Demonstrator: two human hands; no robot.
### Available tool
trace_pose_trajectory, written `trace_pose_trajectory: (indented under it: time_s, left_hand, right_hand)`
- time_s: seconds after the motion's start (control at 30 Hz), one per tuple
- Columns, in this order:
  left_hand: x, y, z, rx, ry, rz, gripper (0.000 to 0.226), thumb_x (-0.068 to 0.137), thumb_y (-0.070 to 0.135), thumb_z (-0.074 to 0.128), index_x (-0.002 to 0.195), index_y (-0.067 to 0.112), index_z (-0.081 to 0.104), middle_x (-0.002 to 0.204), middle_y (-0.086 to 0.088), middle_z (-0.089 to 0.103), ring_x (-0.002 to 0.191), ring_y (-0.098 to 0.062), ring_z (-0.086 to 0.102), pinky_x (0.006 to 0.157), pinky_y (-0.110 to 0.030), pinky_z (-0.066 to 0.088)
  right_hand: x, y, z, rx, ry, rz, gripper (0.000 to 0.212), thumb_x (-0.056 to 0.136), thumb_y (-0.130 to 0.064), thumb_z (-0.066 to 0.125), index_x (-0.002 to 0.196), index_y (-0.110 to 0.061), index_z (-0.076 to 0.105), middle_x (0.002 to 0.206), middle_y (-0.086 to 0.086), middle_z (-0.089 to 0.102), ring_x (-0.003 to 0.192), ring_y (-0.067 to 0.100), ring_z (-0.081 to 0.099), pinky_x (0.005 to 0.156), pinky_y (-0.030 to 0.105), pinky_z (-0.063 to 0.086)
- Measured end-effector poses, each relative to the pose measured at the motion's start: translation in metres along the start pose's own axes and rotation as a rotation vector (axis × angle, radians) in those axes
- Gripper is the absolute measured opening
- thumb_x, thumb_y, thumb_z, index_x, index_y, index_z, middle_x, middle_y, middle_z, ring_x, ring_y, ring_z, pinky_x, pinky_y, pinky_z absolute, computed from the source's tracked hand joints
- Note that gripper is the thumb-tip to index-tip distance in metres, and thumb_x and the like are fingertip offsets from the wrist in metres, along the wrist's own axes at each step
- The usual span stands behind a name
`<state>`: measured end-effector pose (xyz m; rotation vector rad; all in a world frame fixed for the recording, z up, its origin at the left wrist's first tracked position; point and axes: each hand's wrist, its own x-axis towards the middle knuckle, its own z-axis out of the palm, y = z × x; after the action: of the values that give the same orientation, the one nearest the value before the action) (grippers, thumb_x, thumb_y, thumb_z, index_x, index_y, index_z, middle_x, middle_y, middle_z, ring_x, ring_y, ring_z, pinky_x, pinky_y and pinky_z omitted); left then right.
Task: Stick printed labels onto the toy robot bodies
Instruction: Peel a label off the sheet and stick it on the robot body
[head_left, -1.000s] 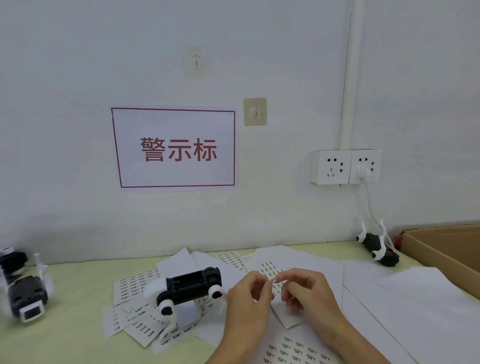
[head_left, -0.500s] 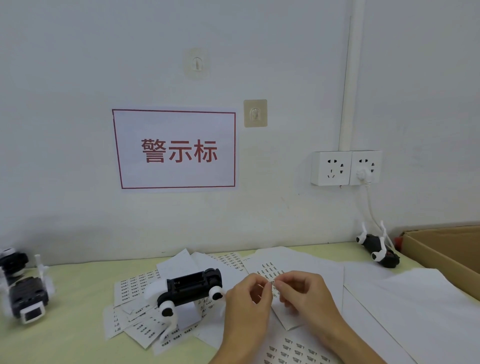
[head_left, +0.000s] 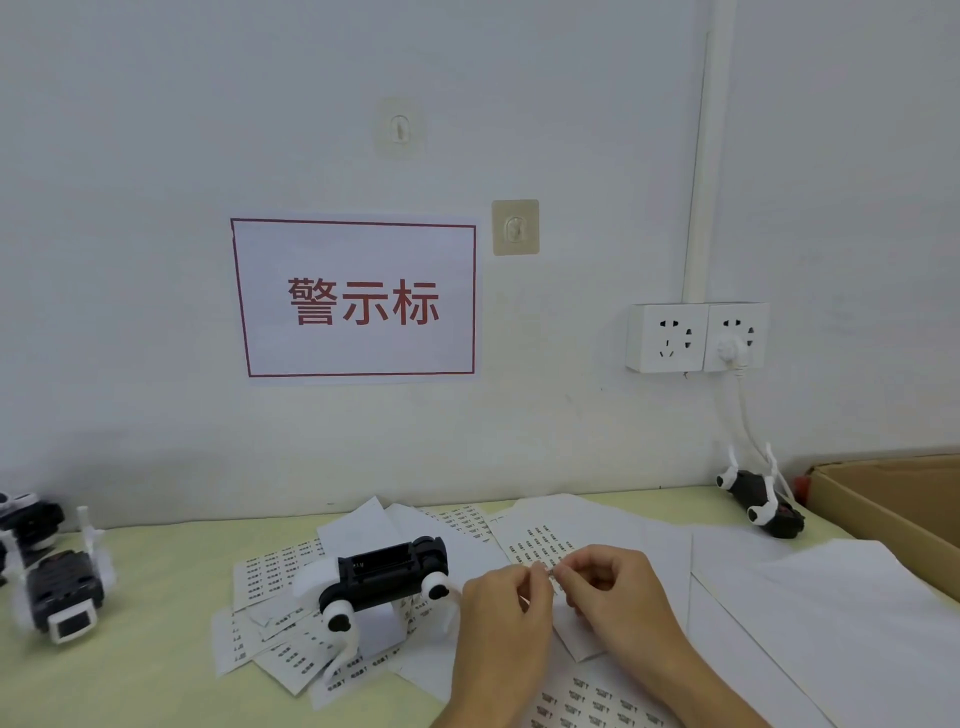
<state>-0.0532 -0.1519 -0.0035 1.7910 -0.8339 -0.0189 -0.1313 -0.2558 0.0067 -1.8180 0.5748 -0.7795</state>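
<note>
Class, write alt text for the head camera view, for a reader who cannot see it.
Two hands, left hand and right hand, meet fingertip to fingertip, pinching a small label over scattered label sheets on a pale green table. A black and white toy robot body lies just to their left; two more toy robots sit at the far left and far right.

My left hand (head_left: 506, 618) and right hand (head_left: 615, 597) meet fingertip to fingertip, pinching a tiny label (head_left: 549, 571) over the label sheets (head_left: 540, 540). A black toy robot body (head_left: 387, 574) lies just left.
</note>
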Motion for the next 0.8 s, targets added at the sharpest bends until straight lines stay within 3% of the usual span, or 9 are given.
trace_pose_trajectory:
  time_s: [0.07,0.13,0.2,0.27,0.37,0.5,0.63,0.73,0.8]
  left_hand:
    - [-0.001,0.000,-0.001,-0.020,0.024,-0.003,0.055,0.102,0.026,0.051,0.049,0.018,0.043,0.047,0.001,0.043,0.049,-0.009,0.035,0.051,-0.026,0.030]
    - [0.000,0.001,-0.003,-0.046,0.070,0.008,0.047,0.103,0.025,0.050,0.059,0.006,0.055,0.056,-0.010,0.055,0.053,-0.011,0.046,0.055,-0.039,0.042]
    - [0.002,0.007,-0.007,-0.097,0.106,0.063,0.033,0.102,0.021,0.050,0.073,0.012,0.065,0.068,-0.008,0.064,0.059,-0.018,0.058,0.060,-0.043,0.052]
    - [0.005,0.019,-0.014,-0.114,0.103,0.151,0.025,0.100,0.018,0.052,0.080,0.027,0.064,0.074,0.002,0.065,0.066,-0.017,0.062,0.058,-0.035,0.054]
    - [0.018,0.036,-0.030,-0.046,0.013,0.245,0.024,0.097,0.016,0.054,0.084,0.034,0.062,0.077,0.012,0.066,0.077,-0.005,0.062,0.059,-0.014,0.045]
    - [0.037,0.044,-0.068,0.222,-0.232,0.247,0.012,0.098,0.030,0.055,0.106,0.034,0.063,0.101,0.016,0.063,0.090,0.001,0.056,0.076,-0.014,0.046]
    - [0.051,0.039,-0.119,0.584,-0.491,0.112,0.056,0.087,0.061,0.063,0.136,0.046,0.040,0.132,0.018,0.046,0.126,-0.009,0.040,0.103,-0.033,0.039]
    - [0.054,0.033,-0.146,0.748,-0.591,-0.081,0.087,0.073,0.056,0.080,0.141,0.049,0.027,0.136,0.013,0.042,0.125,-0.017,0.046,0.101,-0.039,0.046]
    - [0.054,0.027,-0.152,0.812,-0.649,-0.154,0.085,0.075,0.039,0.083,0.139,0.044,0.027,0.131,0.008,0.048,0.109,-0.021,0.059,0.089,-0.040,0.056]
  right_hand:
    - [0.001,0.001,0.000,-0.009,0.002,0.003,0.019,0.089,-0.011,0.071,0.071,-0.013,0.074,0.059,0.003,0.067,0.054,0.005,0.057,0.058,0.018,0.048]
    - [0.002,0.002,-0.001,0.004,0.025,0.013,0.018,0.089,-0.012,0.071,0.071,-0.013,0.073,0.058,0.002,0.067,0.053,0.005,0.057,0.057,0.018,0.047]
    - [0.003,0.003,-0.003,0.039,0.049,0.029,0.018,0.090,-0.012,0.071,0.072,-0.012,0.073,0.057,0.000,0.066,0.052,0.004,0.056,0.055,0.017,0.045]
    - [0.004,0.005,-0.004,0.057,0.058,0.042,0.019,0.091,-0.012,0.070,0.072,-0.012,0.073,0.057,0.000,0.065,0.052,0.004,0.057,0.055,0.017,0.045]
    - [0.005,0.006,-0.003,0.034,0.052,0.049,0.019,0.092,-0.014,0.069,0.073,-0.013,0.074,0.057,0.000,0.065,0.052,0.003,0.057,0.056,0.016,0.045]
    - [0.005,0.007,-0.002,0.034,0.061,0.069,0.018,0.092,-0.015,0.069,0.075,-0.014,0.074,0.057,-0.001,0.067,0.052,0.001,0.058,0.057,0.016,0.046]
    - [0.007,0.008,-0.001,0.042,0.054,0.094,0.017,0.092,-0.018,0.070,0.075,-0.014,0.075,0.058,0.000,0.067,0.052,0.002,0.057,0.060,0.021,0.046]
    - [0.007,0.009,-0.001,0.037,0.053,0.101,0.016,0.092,-0.018,0.070,0.077,-0.014,0.075,0.058,-0.001,0.067,0.052,0.002,0.058,0.061,0.022,0.047]
    - [0.007,0.010,-0.001,0.035,0.050,0.099,0.016,0.092,-0.018,0.070,0.077,-0.014,0.075,0.059,-0.001,0.067,0.051,0.002,0.057,0.060,0.022,0.046]
